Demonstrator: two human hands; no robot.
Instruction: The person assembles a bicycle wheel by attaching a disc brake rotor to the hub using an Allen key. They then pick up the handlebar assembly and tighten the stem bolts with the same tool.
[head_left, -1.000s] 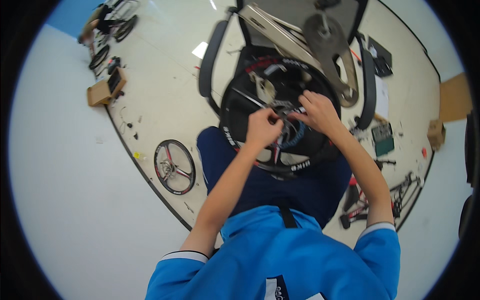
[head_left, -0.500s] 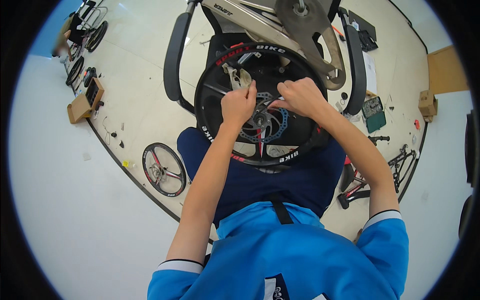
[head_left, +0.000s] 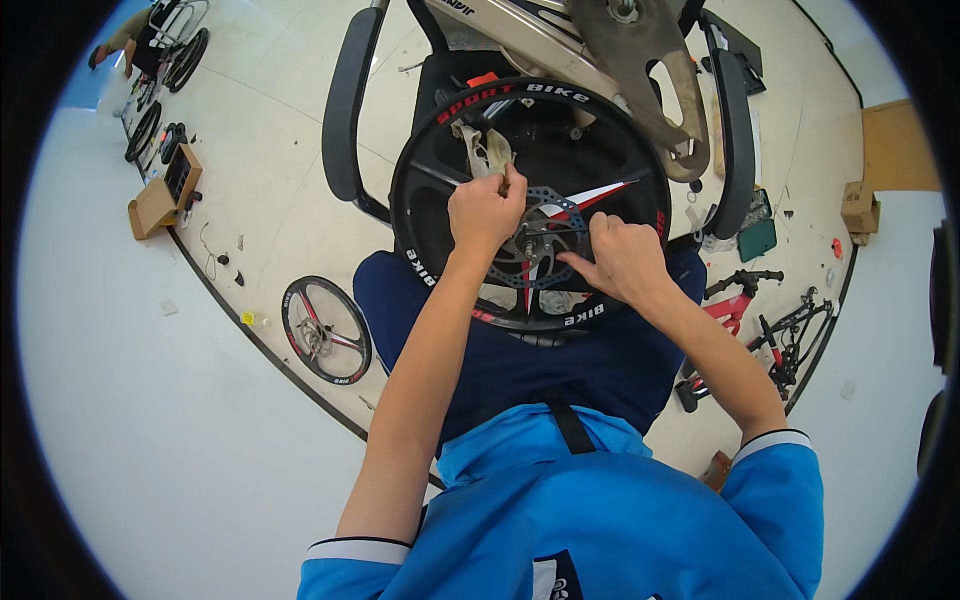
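Observation:
A black bicycle wheel [head_left: 404, 205] with red and white spokes lies flat across my thighs and a black chair seat. Fixed around its hub is a metal brake disc [head_left: 578, 222]. My left hand [head_left: 484, 214], above the disc's left edge, is closed on a crumpled off-white cloth [head_left: 488, 152]. Over the disc's right side is my right hand [head_left: 628, 262], its fingers curled and its thumb reaching toward the hub. Whatever lies inside those curled fingers is too small or hidden to make out.
Chair armrests [head_left: 352, 105] flank the wheel, and a beige bicycle frame [head_left: 530, 35] lies beyond it. On the floor are a second wheel [head_left: 326, 330], an opened cardboard box [head_left: 155, 207], a green case [head_left: 757, 240] and bike frames [head_left: 735, 310]. A person [head_left: 125, 42] bends at far left.
My right hand has moved right and toward me, uncovering a red and white spoke. The left hand stays by the cloth. The view has shifted slightly; the distant person has bent lower.

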